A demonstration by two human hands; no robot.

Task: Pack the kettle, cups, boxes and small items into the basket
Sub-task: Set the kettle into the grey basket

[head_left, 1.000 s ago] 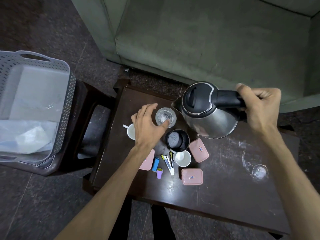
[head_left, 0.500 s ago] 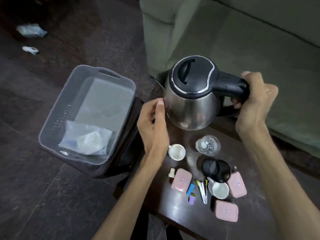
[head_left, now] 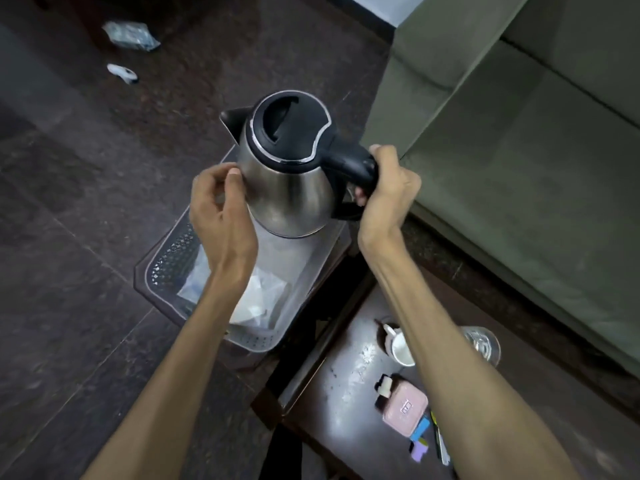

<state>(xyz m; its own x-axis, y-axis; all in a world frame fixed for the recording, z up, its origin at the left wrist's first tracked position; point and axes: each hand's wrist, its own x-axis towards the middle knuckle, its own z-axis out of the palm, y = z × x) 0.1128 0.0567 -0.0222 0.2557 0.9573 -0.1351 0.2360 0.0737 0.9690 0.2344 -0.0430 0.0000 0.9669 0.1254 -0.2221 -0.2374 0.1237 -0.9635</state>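
Note:
A steel kettle (head_left: 287, 188) with a black lid hangs over the far half of the grey perforated basket (head_left: 169, 258). My right hand (head_left: 388, 192) grips its black handle. My left hand (head_left: 221, 216) rests its fingertips against the kettle's left side. The basket holds a clear plastic bag (head_left: 263, 296). On the dark table (head_left: 332, 386) at the lower right stand a white cup (head_left: 401, 348), a glass (head_left: 483, 344) and a pink box (head_left: 405, 408), with small coloured items (head_left: 420, 441) beside it. My right forearm hides other items.
The basket sits on a dark stool (head_left: 145, 271) left of the table. A green sofa (head_left: 519, 140) fills the right side. Two bits of litter (head_left: 130, 34) lie on the dark floor at the far left.
The kettle rose off the table and travelled left until it hangs above the basket. My left hand left the glass and came up against the kettle's side. My view swung left.

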